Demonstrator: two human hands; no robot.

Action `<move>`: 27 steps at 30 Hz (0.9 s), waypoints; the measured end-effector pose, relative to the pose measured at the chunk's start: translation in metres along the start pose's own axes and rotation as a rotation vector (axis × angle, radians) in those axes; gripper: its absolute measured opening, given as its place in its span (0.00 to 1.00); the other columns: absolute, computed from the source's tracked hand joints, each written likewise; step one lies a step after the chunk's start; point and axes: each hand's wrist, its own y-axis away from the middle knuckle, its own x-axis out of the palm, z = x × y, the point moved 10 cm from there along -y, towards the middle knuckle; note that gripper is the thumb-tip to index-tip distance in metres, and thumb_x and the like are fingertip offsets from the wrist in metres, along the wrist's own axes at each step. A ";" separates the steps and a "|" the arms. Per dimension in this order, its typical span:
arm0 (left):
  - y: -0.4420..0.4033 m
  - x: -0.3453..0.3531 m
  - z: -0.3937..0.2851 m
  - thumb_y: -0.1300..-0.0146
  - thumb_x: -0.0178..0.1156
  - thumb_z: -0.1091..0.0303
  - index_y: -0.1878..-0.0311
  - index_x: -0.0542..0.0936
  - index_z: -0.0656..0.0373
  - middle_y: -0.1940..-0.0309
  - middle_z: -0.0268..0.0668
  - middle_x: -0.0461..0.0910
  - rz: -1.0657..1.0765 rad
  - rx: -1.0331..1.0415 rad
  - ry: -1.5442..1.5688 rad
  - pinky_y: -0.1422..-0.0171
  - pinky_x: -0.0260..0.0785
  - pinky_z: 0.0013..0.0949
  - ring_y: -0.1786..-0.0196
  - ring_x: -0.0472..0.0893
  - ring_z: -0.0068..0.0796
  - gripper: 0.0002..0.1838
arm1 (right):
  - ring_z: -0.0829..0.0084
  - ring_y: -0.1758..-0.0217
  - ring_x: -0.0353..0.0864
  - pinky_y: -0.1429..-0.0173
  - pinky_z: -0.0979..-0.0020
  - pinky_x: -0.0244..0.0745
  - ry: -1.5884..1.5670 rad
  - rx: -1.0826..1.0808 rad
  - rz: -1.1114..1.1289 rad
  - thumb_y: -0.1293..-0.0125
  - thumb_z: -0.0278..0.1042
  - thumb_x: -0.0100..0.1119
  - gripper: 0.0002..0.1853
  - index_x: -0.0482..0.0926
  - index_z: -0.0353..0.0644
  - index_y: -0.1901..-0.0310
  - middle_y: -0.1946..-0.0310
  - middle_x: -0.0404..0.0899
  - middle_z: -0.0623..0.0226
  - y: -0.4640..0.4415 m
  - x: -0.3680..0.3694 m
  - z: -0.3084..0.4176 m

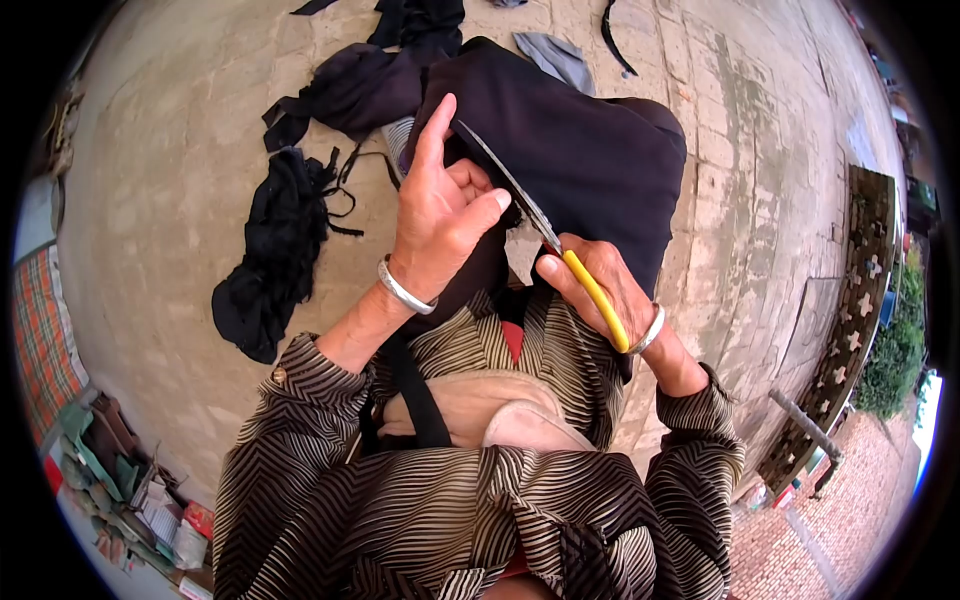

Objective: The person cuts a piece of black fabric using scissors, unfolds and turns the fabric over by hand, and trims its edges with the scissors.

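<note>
**Scissors (550,240) in your right hand (606,275), blades angled across dark cloth (580,130)**

And here they are, right in front of you: the scissors slant over your lap, tips up and to the left, close by the raised index finger of your left hand (445,210). Your right hand is wrapped round the yellow handle (597,300), a firm hold. On the left, index finger and thumb stand wide apart, the others curl in; whether they pinch any cloth, I can't tell. That left hand is the big obstacle, covering part of the fabric beside the blades.

Look beyond your knees! Rumpled dark cloth (365,90) sprawls over the paving (160,200), a soft grey piece (558,60) lies to its right, and a narrow black strip (612,38) curves further along. Out left sits a crumpled black bundle (270,255), thin stringy ends (345,205) trailing from it. Far left, a plaid cloth (50,340) hangs above a jumbled pile (120,480); far right, a low wall (850,330) shows cross-shaped openings.

Now the textures: smooth, matt darkness over your knees, slim grey metal blades, hard glossy yellow on the handle. Rounded silver-coloured bangles (405,290) circle both wrists, your striped top (400,500) runs in zigzags, and a padded pinkish piece (470,400) rests at your waist beside a flat black strap (420,395).
</note>
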 end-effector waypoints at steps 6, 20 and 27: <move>-0.008 -0.014 0.000 0.39 0.60 0.78 0.28 0.58 0.67 0.67 0.34 0.77 -0.062 -0.047 -0.063 0.55 0.69 0.22 0.65 0.74 0.17 0.36 | 0.50 0.81 0.70 0.72 0.59 0.65 0.026 0.002 -0.012 0.30 0.55 0.55 0.30 0.67 0.32 0.76 0.87 0.64 0.51 -0.001 0.001 -0.002; -0.009 -0.009 -0.006 0.43 0.58 0.87 0.25 0.51 0.66 0.49 0.39 0.73 -0.023 0.013 -0.029 0.55 0.69 0.20 0.62 0.73 0.16 0.42 | 0.59 0.70 0.77 0.61 0.63 0.72 -0.058 -0.002 0.133 0.34 0.64 0.54 0.36 0.64 0.27 0.59 0.79 0.71 0.54 -0.005 0.016 0.000; -0.008 -0.014 -0.003 0.44 0.58 0.88 0.25 0.50 0.67 0.39 0.41 0.66 -0.045 0.003 -0.046 0.56 0.70 0.20 0.61 0.72 0.17 0.44 | 0.60 0.79 0.70 0.68 0.63 0.68 -0.053 -0.014 0.052 0.30 0.59 0.52 0.30 0.68 0.31 0.66 0.83 0.66 0.56 -0.011 0.011 -0.003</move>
